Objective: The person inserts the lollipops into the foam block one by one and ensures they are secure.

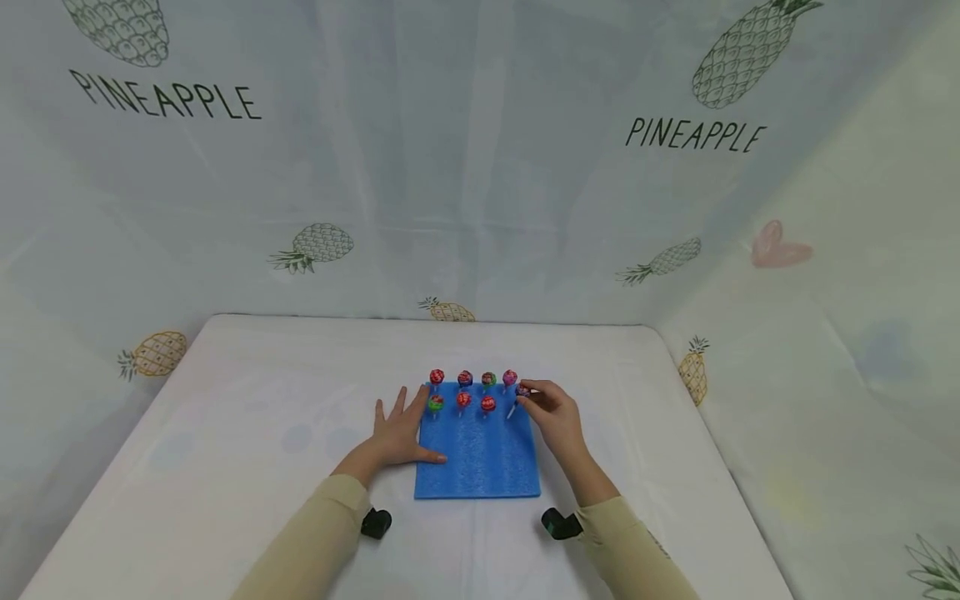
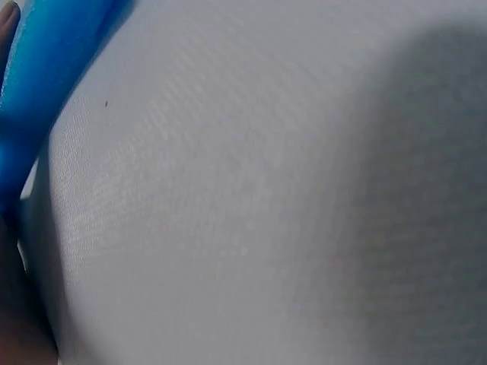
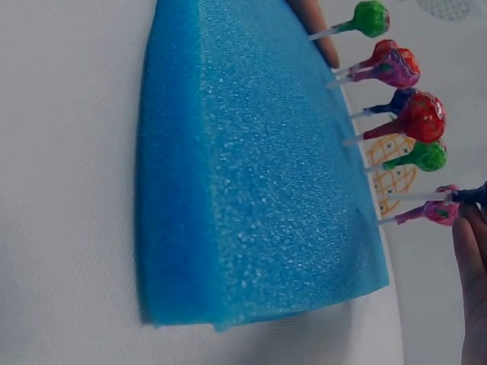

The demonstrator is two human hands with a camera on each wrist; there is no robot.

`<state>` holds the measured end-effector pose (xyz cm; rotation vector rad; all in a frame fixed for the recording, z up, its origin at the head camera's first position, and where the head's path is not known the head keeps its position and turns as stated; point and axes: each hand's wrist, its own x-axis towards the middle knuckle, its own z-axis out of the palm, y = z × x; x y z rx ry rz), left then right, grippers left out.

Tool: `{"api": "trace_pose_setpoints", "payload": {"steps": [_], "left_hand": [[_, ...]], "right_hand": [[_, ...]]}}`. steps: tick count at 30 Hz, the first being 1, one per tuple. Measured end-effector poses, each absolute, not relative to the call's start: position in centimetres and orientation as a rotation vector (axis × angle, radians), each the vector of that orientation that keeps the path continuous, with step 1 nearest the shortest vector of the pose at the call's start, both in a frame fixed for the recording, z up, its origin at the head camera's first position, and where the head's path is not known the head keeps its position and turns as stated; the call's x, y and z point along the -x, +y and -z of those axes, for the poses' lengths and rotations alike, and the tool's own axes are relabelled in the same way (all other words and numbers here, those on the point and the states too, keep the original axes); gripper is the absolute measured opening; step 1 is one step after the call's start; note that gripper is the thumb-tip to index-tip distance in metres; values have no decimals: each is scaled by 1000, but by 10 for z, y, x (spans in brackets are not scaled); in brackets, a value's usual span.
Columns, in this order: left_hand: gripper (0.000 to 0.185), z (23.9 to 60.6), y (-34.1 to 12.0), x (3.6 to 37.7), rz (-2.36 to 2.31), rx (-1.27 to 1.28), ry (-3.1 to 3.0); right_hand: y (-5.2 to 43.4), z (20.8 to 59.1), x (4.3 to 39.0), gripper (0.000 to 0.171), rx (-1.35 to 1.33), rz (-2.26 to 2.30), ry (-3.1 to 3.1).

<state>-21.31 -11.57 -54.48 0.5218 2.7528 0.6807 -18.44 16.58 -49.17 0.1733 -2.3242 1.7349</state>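
A square blue foam pad (image 1: 480,462) (image 3: 251,175) lies on the white table. Several lollipops stand in it in two rows near its far edge, among them a red one (image 1: 437,377) (image 3: 422,115) and a green one (image 1: 436,403) (image 3: 370,17). My left hand (image 1: 399,429) lies flat with spread fingers, half on the pad's left edge and half on the cloth. My right hand (image 1: 528,397) pinches a purple lollipop (image 1: 522,390) (image 3: 473,195) at the right end of the near row, its stick (image 1: 512,411) slanting down to the foam. The left wrist view shows only cloth and the pad's edge (image 2: 38,99).
The white cloth-covered table (image 1: 247,417) is walled on three sides by a pineapple-print curtain (image 1: 480,167). Black wrist cameras (image 1: 377,522) (image 1: 561,523) sit on both forearms. The near half of the pad holds no lollipops.
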Motion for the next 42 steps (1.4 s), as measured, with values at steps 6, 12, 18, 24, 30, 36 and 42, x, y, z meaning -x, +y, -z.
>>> {"api": "trace_pose_setpoints", "payload": {"steps": [6,12,18,24,30,36,42], "left_hand": [[129,539,-115,212,-730,-542,2731],[128,539,-116,212,-691,-535,2714],[127,538,-115,212,-700,-539,2727],[129,541,-116,214,-673,-544,2744],[130,541,-116,215,-655,-534,2739],[130,542,-115,215,-658,-528,2740],[129,542,-116,214,-652,-525,2742]], "right_hand": [[169,512,194,25,-98,-1714,-2312],[168,519,196,24,-139,-1703,-2301],[167,521,195,23,-108,-1716,-2326],[164,518,195,25,-150,-1689,-2326],[166,523,198,24,-130,-1673,-2337],[165,524,198,25,-163,-1668,-2331],[164,524,198,25,-147,-1690,-2345]]}}
